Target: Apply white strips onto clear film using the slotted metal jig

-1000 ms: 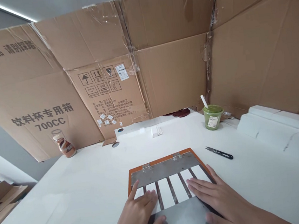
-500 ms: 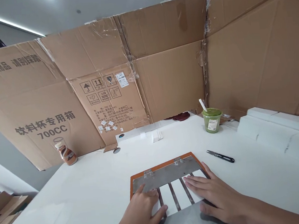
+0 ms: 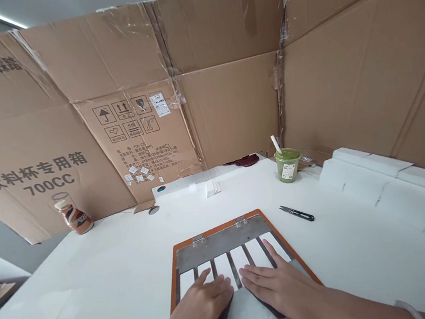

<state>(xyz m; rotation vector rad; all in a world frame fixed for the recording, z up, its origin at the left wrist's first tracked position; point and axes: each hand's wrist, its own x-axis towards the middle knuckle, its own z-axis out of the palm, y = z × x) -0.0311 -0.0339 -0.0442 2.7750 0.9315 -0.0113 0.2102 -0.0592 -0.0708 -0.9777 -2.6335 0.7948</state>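
Note:
An orange-edged board point(image 3: 216, 228) lies on the table, topped by a grey metal plate point(image 3: 217, 248) with two small hinges along its far edge. Several white strips point(image 3: 239, 257) sit side by side in the plate's slots. Over the left strips, my left hand point(image 3: 207, 303) lies with fingers stretched out. My right hand point(image 3: 280, 283) rests palm down across the strips at right, its fingers extended. Between my hands a greyish-white sheet or plate point(image 3: 249, 309) covers the strips' near ends; my hands partly hide it. Neither hand grasps anything.
Black thread snips point(image 3: 296, 213) lie right of the board. Farther back stand a green drink cup point(image 3: 287, 166) and a small bottle point(image 3: 75, 218). A white stack point(image 3: 387, 178) is at right, folded white paper point(image 3: 212, 189) at centre. Cardboard walls point(image 3: 226, 113) enclose the back.
Both hands have slid nearer to me and closer together, uncovering more of the strips' far ends. The greyish sheet shows between them. The camera view has shifted to the right and down.

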